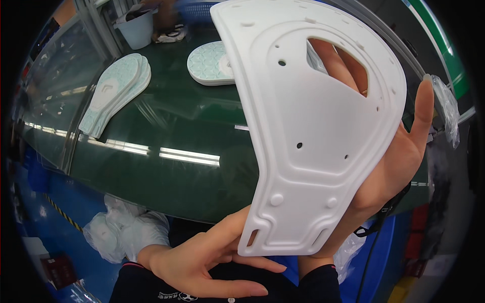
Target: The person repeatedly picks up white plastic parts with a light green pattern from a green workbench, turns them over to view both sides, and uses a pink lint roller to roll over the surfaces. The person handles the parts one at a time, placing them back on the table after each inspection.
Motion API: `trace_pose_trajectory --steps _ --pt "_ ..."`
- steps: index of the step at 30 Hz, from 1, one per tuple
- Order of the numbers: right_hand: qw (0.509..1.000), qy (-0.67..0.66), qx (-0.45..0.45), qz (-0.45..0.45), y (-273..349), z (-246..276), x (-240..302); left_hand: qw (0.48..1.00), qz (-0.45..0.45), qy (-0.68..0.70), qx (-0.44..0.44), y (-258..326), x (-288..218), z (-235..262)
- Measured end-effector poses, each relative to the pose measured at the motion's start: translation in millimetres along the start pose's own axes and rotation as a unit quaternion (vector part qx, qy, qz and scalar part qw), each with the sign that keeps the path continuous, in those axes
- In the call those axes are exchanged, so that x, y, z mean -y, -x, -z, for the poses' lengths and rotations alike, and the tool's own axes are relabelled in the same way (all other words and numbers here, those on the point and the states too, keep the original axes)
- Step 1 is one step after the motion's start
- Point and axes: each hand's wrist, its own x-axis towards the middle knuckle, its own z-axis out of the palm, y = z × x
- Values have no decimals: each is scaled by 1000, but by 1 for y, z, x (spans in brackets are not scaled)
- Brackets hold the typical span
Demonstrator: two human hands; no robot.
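A large white moulded plastic panel (323,131), broad and rounded above with a narrow slotted lower end, is held up close in front of me. Behind it is my right hand (391,169), carrying its weight. One finger sticks up past the right edge, and others show through the panel's angular cutout. My left hand (202,260) is at the lower left corner, its fingers spread. One of its fingers passes behind the panel's edge; that fingertip is hidden.
Stacked pale-green and white paddle-shaped pieces (118,88) lie on the dark green tabletop (187,131). Another such stack (207,63) is partly behind the panel. A light-blue bucket (136,30) and blue basket (197,12) are at the back. Plastic-wrapped pieces (124,230) sit below the table's near edge.
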Motion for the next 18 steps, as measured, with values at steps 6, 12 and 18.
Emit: trace_pose_trajectory --steps 6,12,18 --pt "999 -1 -40 -31 -9 -9 -9 970 -157 -168 -75 9 18 -3" --pt "947 123 -293 41 1 -36 -22 789 -122 -588 127 3 -19 31" --pt "962 37 -271 8 9 -27 -17 849 -89 -521 10 -9 -23 7"
